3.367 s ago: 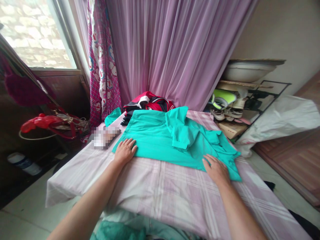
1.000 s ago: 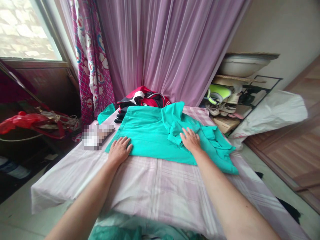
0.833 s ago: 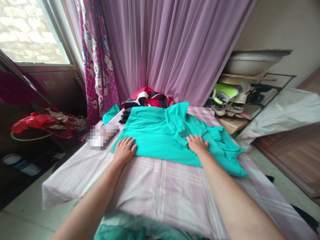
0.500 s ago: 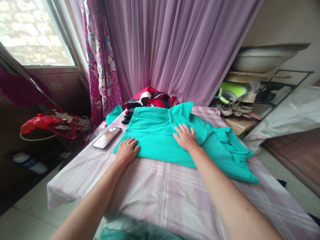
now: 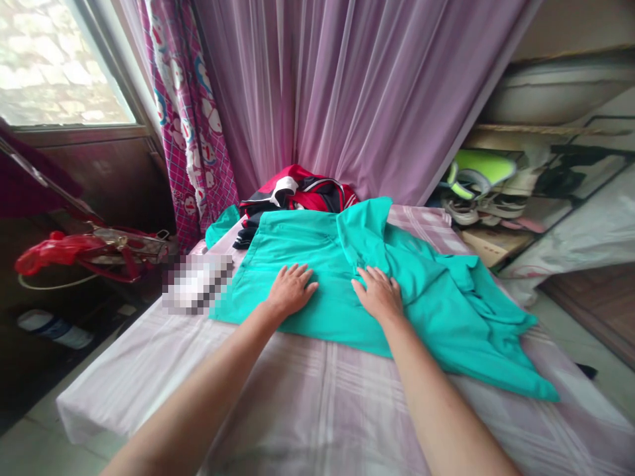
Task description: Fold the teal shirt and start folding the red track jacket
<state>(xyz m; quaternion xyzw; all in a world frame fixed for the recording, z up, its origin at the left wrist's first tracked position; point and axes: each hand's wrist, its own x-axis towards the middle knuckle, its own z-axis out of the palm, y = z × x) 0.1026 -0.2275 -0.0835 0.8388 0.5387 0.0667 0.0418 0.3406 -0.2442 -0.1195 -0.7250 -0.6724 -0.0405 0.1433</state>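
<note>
A teal garment (image 5: 317, 311), which looks like a shirt, lies spread across the checked cloth of the table (image 5: 297, 403). Its left part is fairly smooth; the right part is wrinkled and bunched. My left hand (image 5: 292, 289) rests flat on the smooth part, fingers spread. Close to it on the right, my right hand (image 5: 380, 292) also lies on the fabric, fingers apart, beside a fold. Neither hand grips the cloth. Behind the garment sits a pile of red and black clothes (image 5: 302, 188).
A blurred-out item (image 5: 196, 283) lies at the table's left edge. A purple curtain (image 5: 342, 99) hangs behind. To the right stands a rack with shoes (image 5: 464, 210) and a large basin (image 5: 555, 92). Left are a red bag (image 5: 59, 252) and a bottle (image 5: 54, 328).
My left hand has slid rightward from the garment's left edge toward its middle. My right hand stays near the fold. The view has shifted slightly closer.
</note>
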